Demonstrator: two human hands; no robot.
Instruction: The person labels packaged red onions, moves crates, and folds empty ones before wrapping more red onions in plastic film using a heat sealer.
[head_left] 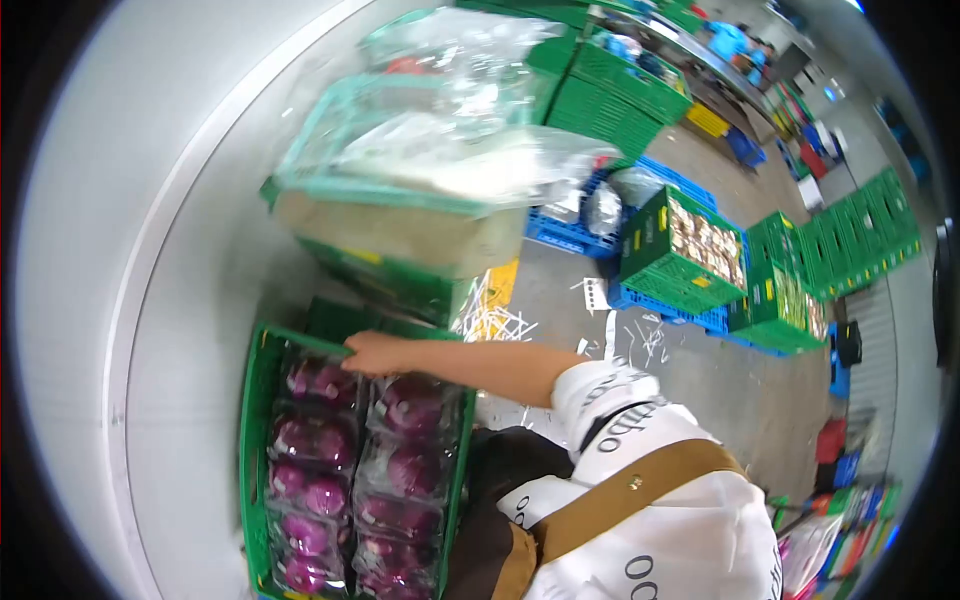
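My right hand [376, 355] reaches across to the end rim of a green crate [252, 455], its fingers curled over that rim. Inside the crate lie clear-wrapped packs of red onions [318, 440], set in two rows. Bare forearm and a white printed sleeve [612, 405] lead back from this hand. My left hand is out of view. Just beyond the hand stands a pale green crate [330, 130], smeared by motion, with clear plastic bags [450, 150] over it.
A white wall [190, 300] runs along the left. Paper strips [495, 318] litter the floor. Green crates of packed produce [665, 250] stand on blue pallets [570, 235]. Stacked green crates [860, 235] are farther right. People in blue [730, 42] are at a far table.
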